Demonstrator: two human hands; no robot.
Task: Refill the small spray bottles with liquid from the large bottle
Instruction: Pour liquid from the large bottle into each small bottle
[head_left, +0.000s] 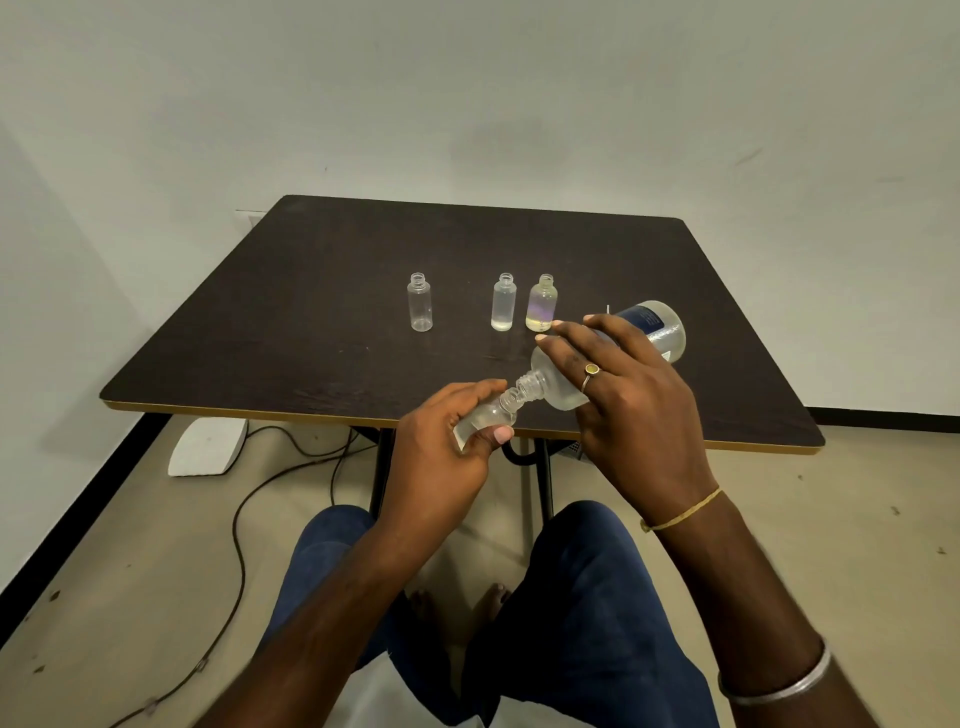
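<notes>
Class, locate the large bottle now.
In the head view, the large bottle is tilted in the right hand, right of centre, mouth at the small bottle in the left hand.

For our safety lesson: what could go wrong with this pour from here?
The large bottle is tipped onto the narrow neck of the small bottle in the left hand, no funnel; liquid could miss and spill. The right hand works near three uncapped bottles on the table and might knock one.

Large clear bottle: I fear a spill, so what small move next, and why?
Probably tip the large clear blue-labelled bottle a little more with the right hand: its mouth meets the neck of the small clear bottle the left hand grips.
</notes>
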